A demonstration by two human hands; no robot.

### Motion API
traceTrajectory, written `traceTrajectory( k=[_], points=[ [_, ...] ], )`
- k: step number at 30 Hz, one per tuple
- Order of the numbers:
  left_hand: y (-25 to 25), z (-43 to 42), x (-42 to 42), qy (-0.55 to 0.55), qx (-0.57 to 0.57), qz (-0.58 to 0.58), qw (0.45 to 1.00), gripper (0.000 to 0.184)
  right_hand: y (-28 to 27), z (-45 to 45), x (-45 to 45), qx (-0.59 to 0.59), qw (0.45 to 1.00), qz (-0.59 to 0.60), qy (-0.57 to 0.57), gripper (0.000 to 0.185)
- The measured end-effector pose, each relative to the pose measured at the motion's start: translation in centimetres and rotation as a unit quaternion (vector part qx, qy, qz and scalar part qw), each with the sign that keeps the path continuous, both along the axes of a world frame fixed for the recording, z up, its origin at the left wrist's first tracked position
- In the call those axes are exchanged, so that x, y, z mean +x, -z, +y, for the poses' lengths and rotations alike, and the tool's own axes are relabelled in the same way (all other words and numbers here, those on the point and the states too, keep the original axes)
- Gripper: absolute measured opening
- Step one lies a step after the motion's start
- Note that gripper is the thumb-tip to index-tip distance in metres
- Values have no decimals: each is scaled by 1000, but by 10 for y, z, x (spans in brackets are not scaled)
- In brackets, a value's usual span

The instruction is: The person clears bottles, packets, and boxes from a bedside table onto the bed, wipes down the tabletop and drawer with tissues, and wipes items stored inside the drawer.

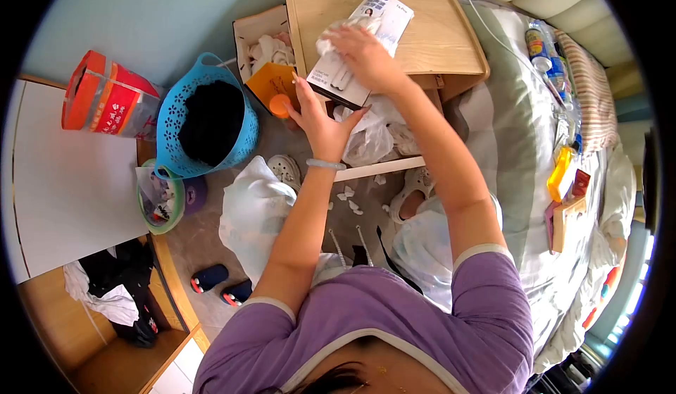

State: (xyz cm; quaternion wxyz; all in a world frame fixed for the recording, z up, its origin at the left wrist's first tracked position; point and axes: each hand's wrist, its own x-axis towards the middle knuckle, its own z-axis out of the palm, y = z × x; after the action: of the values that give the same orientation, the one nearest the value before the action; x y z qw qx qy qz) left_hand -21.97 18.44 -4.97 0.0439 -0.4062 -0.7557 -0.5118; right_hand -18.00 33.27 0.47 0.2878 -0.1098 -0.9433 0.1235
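A white printed box (396,15) with pictures on its faces lies slantwise over the front part of the wooden cabinet top (440,38). My right hand (366,54) rests on it, fingers bent over a crumpled white tissue (352,28) pressed against the box. Just below the box's near end is my left hand (322,125), thumb and fingers spread, with nothing visible in it. An orange round cap (279,105) and an orange-yellow container (270,80) are beside its fingers. Under both wrists an open drawer (380,169) holds clear plastic bags (370,140).
Left stand a blue basket (243,130) with dark cloth, a red bag (105,98) and a green-rimmed bin (165,226). A carton (246,31) of white items sits beside the cabinet. White scraps (346,193) litter the floor. The bed (521,204) at right carries bottles (562,172).
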Motion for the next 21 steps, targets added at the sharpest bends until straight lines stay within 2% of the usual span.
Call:
traceTrajectory(
  k=[10,14,17,21],
  points=[
    [9,2,-1,-36,14,54,998,114,-9,-65,31,-94,994,0,-52,40],
    [6,1,-1,-27,9,30,999,110,-11,-70,48,-150,986,-1,-74,37],
    [5,2,-1,-18,18,24,999,110,-13,-67,53,-155,983,29,-93,38],
    [-1,0,0,-12,8,48,999,111,-7,-50,47,-81,993,22,-79,37]
  ],
)
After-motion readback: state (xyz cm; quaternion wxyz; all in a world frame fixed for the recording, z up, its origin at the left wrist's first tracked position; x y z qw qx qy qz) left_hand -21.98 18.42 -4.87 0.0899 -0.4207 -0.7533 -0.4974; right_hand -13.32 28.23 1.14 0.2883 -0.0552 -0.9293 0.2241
